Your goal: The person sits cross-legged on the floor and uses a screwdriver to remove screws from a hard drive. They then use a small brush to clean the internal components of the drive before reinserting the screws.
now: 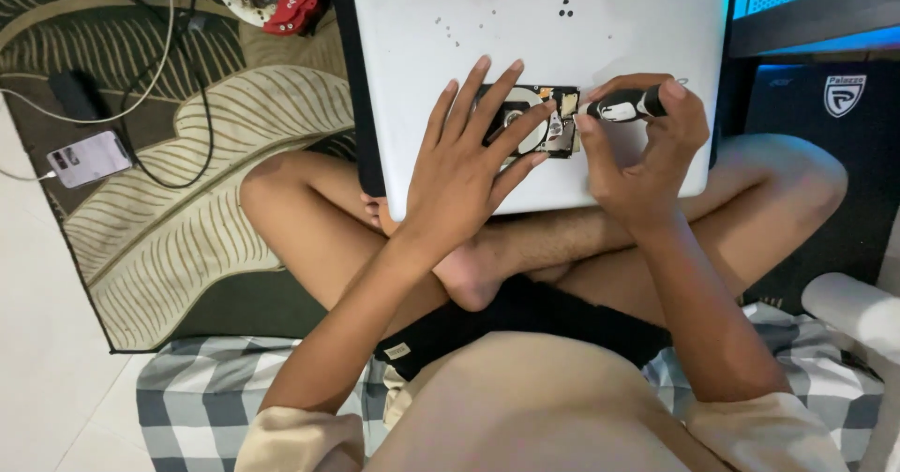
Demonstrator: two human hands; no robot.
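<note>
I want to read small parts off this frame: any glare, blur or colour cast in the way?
Head view: sharp overall; white closed laptop lid bright, nearly washed out; blue glow at top right; left hand covers much of the opened hard drive; right hand holds the black-and-white screwdriver.

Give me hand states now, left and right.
Left hand: open, fingers spread flat on the opened hard drive.
Right hand: closed around a screwdriver, tip at the drive.
</note>
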